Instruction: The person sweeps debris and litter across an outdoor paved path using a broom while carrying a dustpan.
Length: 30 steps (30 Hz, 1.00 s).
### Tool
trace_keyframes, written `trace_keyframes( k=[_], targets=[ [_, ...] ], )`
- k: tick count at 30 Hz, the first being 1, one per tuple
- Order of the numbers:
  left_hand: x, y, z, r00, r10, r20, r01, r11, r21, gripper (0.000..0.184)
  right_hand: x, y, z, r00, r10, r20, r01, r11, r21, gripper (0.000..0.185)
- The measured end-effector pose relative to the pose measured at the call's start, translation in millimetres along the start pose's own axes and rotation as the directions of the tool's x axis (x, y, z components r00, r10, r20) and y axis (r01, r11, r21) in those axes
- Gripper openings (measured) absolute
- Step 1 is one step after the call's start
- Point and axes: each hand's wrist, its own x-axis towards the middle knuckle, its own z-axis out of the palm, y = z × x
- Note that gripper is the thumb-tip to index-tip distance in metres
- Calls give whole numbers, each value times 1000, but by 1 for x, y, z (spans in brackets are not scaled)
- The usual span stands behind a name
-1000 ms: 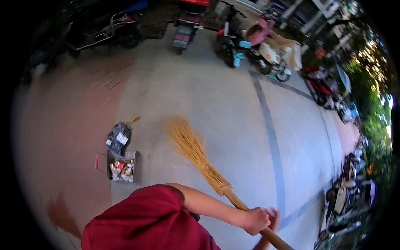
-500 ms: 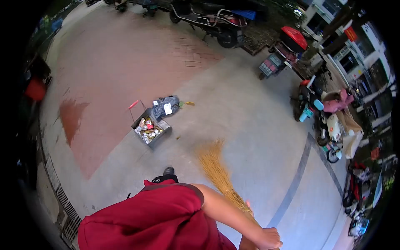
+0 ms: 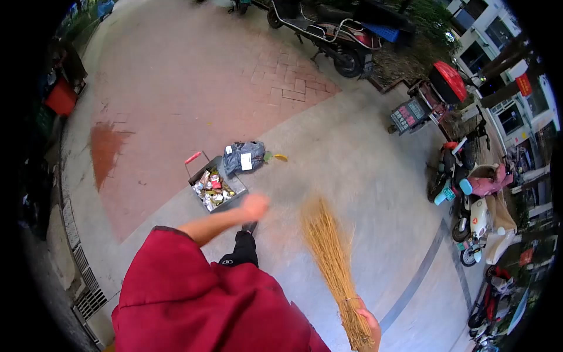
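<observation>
My right hand is wrapped round the bound upper part of a straw broom. The broom's bristles point forward and their tips are blurred. My left hand is off the broom, stretched out near the front corner of a grey dustpan; motion smears its fingers. The dustpan has a red-topped handle and holds mixed litter. Against its far side lies a dark plastic bag with white labels, with a yellow leaf beside it.
Parked scooters line the far side and the right. A red box sits on one. Along the left edge run a drain grate and an orange-red bin. My foot is close to the dustpan.
My left hand has let go of the broom and swung left and forward towards the dustpan. The broom now stays in my right hand alone, turned more upright in view.
</observation>
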Motion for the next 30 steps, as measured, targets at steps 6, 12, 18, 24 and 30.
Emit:
trace_keyframes(
  k=[6, 12, 18, 24, 30],
  targets=[
    [51, -220, -51, 783, -515, -348, 523, 849, -81, 22, 116, -105, 137, 976, -193, 98, 189, 981, 45, 51],
    [44, -307, -39, 644, -760, -88, 762, 629, 151, 35, 219, -201, 249, 990, -134, 53, 129, 989, 78, 55],
    [28, -371, 7, 660, -749, 61, 750, 653, -104, 41, 392, -241, 263, 951, 153, 268, -75, 957, -280, 70],
    [40, -394, 5, 673, -738, -49, 711, 664, -234, 36, 501, -213, 324, 864, 449, 227, 12, 433, -901, 84],
    [40, -387, 27, 692, -720, -51, 673, 669, -316, 32, 440, -201, 363, 692, 650, 315, 328, 105, -939, 92]
  ],
)
